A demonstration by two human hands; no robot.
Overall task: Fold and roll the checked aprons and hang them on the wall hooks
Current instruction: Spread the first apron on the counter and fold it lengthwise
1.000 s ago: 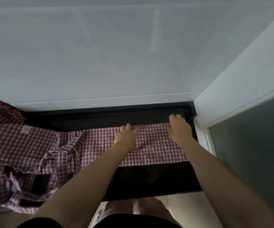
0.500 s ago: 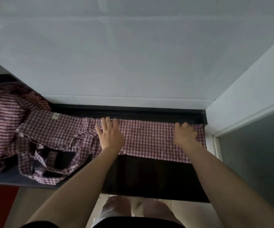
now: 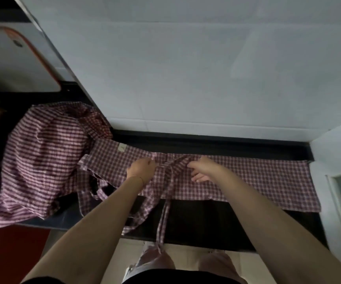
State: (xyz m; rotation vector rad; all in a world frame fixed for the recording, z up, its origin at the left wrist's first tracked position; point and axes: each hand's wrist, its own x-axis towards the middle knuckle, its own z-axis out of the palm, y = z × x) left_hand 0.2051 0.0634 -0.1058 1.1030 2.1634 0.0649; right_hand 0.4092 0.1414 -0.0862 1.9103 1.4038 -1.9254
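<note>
Apron (image 3: 247, 179) folded in long strip on counter (image 3: 216, 220), centre frame. Left hand (image 3: 142, 168) and right hand (image 3: 203, 171) each pinch strap (image 3: 172, 168) at 12 o'clock of strip. Risk: dangling strap tail at 6 o'clock drags folds askew; second apron (image 3: 42, 160), heaped at 9 o'clock, may tangle.

Checked apron (image 3: 247, 179) lies flat as a long folded strip on the dark worktop (image 3: 216, 222), against the white wall (image 3: 186, 68). Left hand (image 3: 142, 169) and right hand (image 3: 203, 171) rest mid-strip, fingers curled on the bunched ties (image 3: 166, 201); one tie hangs over the front edge. Second apron (image 3: 42, 160) heaped at left.
</note>
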